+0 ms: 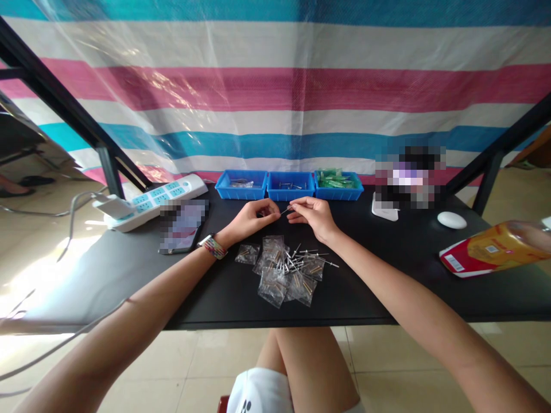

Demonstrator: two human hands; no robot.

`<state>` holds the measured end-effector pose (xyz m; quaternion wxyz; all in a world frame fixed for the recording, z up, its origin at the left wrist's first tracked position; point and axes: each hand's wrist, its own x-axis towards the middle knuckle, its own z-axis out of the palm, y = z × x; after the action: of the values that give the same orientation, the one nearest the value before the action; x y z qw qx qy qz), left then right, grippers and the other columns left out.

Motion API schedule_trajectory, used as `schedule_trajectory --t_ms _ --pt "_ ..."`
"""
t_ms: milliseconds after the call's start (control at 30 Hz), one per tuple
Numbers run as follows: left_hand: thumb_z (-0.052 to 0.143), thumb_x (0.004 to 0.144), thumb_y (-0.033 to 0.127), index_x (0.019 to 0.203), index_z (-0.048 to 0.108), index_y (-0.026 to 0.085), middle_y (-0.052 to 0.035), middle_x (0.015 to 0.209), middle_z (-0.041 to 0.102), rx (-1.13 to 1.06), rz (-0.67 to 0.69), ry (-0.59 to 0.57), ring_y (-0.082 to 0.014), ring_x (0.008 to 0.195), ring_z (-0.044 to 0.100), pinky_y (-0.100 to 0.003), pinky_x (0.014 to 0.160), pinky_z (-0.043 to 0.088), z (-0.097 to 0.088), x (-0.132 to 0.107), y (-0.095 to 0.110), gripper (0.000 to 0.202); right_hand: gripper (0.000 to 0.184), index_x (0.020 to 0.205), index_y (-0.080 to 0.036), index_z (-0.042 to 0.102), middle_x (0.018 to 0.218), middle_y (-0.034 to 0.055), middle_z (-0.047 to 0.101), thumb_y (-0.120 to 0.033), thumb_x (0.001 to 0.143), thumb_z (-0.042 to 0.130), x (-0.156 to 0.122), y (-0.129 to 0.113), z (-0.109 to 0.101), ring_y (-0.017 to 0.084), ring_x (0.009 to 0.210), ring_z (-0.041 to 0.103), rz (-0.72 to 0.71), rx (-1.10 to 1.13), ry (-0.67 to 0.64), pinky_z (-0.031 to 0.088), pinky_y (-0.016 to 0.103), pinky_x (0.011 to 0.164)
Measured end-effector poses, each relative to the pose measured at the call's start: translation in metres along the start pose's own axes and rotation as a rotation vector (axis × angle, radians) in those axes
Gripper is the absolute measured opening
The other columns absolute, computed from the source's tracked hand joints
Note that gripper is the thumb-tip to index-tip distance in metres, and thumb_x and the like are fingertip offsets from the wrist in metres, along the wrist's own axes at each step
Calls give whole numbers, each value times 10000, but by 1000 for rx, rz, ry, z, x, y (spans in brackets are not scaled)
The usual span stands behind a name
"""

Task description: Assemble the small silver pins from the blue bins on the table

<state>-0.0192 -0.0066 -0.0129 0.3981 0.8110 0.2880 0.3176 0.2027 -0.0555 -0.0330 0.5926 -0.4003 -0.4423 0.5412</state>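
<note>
My left hand (pixel 253 218) and my right hand (pixel 312 217) meet above the black table (pixel 129 275), fingers pinched together on a thin metal pin (pixel 285 211) held between them. A beaded band is on my left wrist. Just in front of my hands lies a pile of small clear plastic bags (pixel 275 269) with brass-coloured parts inside, and several loose metal pins (pixel 307 256) lie beside them.
Three blue bins (pixel 288 186) line the back edge; the right one holds green pieces. A white power strip (pixel 155 201) and a phone (pixel 183 226) lie at left. A white puck (pixel 451 219) and a yellow-red packet (pixel 495 246) lie at right.
</note>
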Motion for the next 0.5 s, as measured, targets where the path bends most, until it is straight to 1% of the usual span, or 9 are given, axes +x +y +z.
schedule_trajectory --t_ms 67,133,267,367,433,500 --pt "742 942 485 901 724 158 -31 837 708 9 7 3 -154 747 597 -280 717 467 0 0 1 331 456 922 -161 784 901 81 819 -498 688 983 0 0 0 201 740 810 -20 7 6 720 346 746" --pt "733 947 470 904 719 160 -33 841 712 9 14 14 -156 753 610 -279 719 473 0 0 0 314 462 904 -160 778 878 77 815 -506 677 983 0 0 1 200 719 806 -22 6 -1 721 358 754" --pt "676 971 422 913 704 167 -33 813 720 -13 18 41 -170 762 657 -281 720 493 0 1 -7 263 423 887 -168 760 808 41 780 -476 684 966 0 -1 4 191 664 783 -20 -51 -25 709 341 664" --pt "636 995 428 880 697 172 -36 802 727 4 16 51 -174 763 673 -286 731 500 1 2 -8 287 397 878 -181 740 771 11 744 -461 690 950 0 -2 5 181 653 767 -49 -96 -30 694 318 620" --pt "614 1013 456 847 694 175 -37 786 723 34 20 52 -173 750 666 -287 724 494 1 2 -7 336 408 864 -186 728 755 0 725 -481 687 948 0 -2 5 172 641 752 -63 -120 -36 685 306 594" --pt "592 1028 485 818 688 177 -37 771 717 54 24 54 -173 741 658 -290 724 490 0 2 -5 385 446 857 -187 725 761 3 723 -541 691 940 0 -2 6 161 621 732 -68 -145 -46 673 294 561"
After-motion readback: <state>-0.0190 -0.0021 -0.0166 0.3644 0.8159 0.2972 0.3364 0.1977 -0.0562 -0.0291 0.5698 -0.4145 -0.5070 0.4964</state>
